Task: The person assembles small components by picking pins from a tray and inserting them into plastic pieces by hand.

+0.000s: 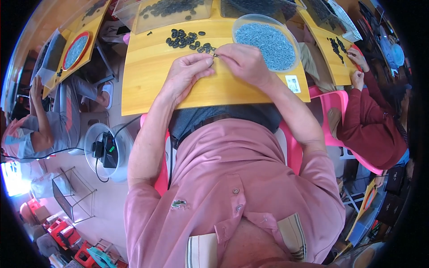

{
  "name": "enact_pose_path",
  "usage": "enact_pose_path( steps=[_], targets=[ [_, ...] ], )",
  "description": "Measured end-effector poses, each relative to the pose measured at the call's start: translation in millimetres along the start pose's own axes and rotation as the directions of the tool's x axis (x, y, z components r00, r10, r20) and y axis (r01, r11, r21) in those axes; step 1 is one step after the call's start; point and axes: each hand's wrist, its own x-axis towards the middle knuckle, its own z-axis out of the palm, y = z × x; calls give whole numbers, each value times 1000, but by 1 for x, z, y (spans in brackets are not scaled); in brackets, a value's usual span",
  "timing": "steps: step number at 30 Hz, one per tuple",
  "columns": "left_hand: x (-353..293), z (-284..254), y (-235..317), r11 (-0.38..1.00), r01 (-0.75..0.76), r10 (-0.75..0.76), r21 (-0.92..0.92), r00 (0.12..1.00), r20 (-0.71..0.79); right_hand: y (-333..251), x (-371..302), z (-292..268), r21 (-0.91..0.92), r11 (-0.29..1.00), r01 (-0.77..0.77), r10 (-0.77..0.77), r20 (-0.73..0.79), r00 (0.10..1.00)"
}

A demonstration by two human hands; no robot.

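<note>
My left hand and my right hand meet over the yellow table, fingertips almost touching. Pinched in the left fingers is a small dark part, mostly hidden by the thumb. The right thumb and forefinger are closed at its edge; what they hold, if anything, is too small to make out. Just beyond the hands lies a loose heap of black round parts, with a few close to the left fingertips. Beside my right hand stands a round clear tub full of small silvery-blue screws.
Two clear bins with black parts stand along the table's far edge. A white label is stuck at the near right corner. People work at tables on both sides. On the floor at left, a white bucket holds black power adapters.
</note>
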Motion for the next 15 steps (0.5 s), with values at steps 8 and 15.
enact_pose_path(
  steps=[8, 15],
  targets=[
    [3, -4, -8, 1000, 12, -12, 4, 999, 30, -1, 0, 2, 34, 995, 94, -95, 52, 994],
    [5, -5, -12, 998, -49, 49, -26, 999, 6, -13, 0, 8, 218, 938, -270, 264, 56, 963]
  ],
)
